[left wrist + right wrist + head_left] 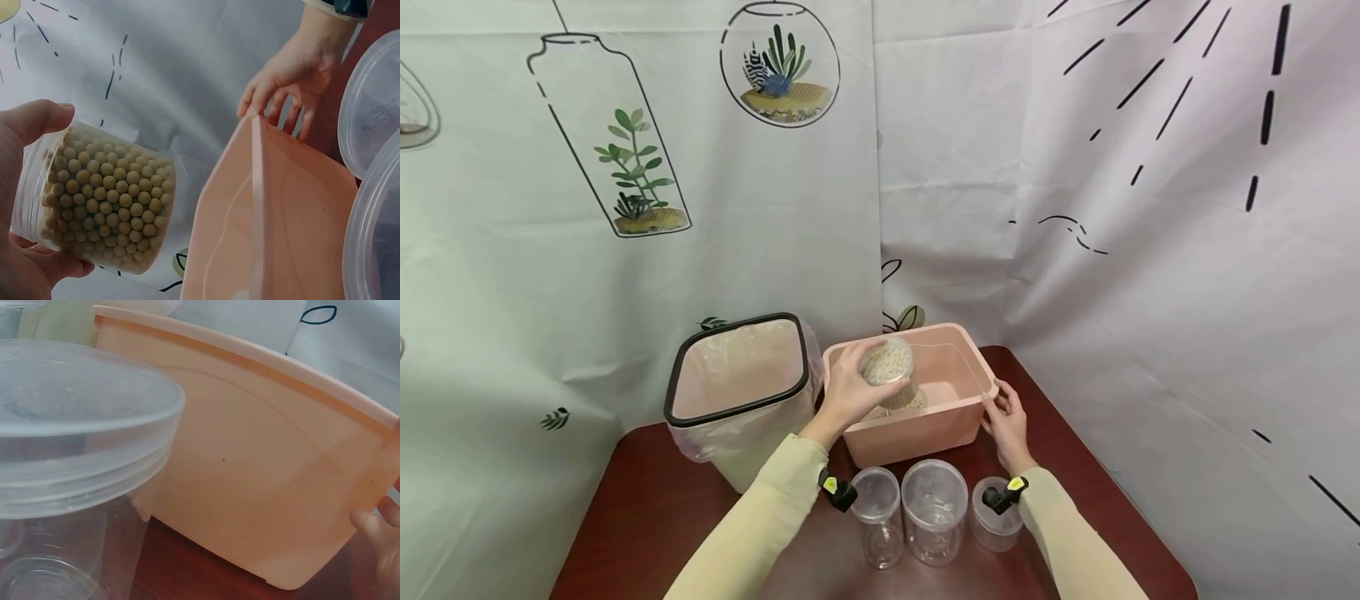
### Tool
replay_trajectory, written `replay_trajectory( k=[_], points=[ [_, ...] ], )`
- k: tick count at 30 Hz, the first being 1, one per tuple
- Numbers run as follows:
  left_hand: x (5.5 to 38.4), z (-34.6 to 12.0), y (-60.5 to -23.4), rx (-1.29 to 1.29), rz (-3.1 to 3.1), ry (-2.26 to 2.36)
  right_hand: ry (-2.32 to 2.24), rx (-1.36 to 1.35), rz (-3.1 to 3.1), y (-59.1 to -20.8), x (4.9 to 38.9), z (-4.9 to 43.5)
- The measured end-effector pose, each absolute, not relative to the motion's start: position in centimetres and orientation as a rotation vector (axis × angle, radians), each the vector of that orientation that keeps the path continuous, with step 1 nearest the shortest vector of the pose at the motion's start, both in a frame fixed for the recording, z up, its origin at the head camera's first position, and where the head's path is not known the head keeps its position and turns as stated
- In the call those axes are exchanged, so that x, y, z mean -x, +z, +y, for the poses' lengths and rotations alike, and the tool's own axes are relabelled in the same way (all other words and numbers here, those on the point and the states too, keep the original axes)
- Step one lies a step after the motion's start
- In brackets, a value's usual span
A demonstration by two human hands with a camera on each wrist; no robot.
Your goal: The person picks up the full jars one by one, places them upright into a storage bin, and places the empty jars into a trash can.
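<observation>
My left hand (850,387) grips a clear plastic jar (112,197) full of small round beige beads that look like dried soybeans. It holds the jar above the left part of a pink plastic bin (917,433), thumb and fingers spread round the jar's ridged end. Similar pale beads (917,403) show low inside the bin, just under the jar. At the bin's right front corner, my right hand (1009,421) holds the rim. In the left wrist view, its fingers (265,94) reach over that corner, and the right wrist view catches fingertips at the bin's outer wall.
Three clear lidded jars stand before the bin: a tall narrow one (880,521), a wide one (935,517) and a short one (996,525). Left of it is a bin lined with a bag, with a black rim (672,392). A printed white cloth (955,208) hangs behind the dark red table (625,517).
</observation>
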State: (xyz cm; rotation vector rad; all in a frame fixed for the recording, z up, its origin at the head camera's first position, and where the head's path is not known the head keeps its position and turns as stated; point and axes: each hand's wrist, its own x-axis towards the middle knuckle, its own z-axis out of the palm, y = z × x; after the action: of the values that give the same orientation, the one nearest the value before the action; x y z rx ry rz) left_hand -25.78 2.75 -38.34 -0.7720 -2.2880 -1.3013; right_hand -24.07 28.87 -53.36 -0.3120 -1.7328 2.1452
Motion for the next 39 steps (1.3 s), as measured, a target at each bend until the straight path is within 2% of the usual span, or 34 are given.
replay_trajectory(
  k=[24, 39],
  points=[
    [28.7, 8.1, -39.7, 0.880, -2.525, -1.338, 2.145, 0.319, -1.709, -53.3, 24.3, 28.8],
    [30.3, 10.7, -41.9, 0.707, -2.621, -1.415, 2.161, 0.321, -1.735, -53.3, 24.0, 29.0]
  ],
)
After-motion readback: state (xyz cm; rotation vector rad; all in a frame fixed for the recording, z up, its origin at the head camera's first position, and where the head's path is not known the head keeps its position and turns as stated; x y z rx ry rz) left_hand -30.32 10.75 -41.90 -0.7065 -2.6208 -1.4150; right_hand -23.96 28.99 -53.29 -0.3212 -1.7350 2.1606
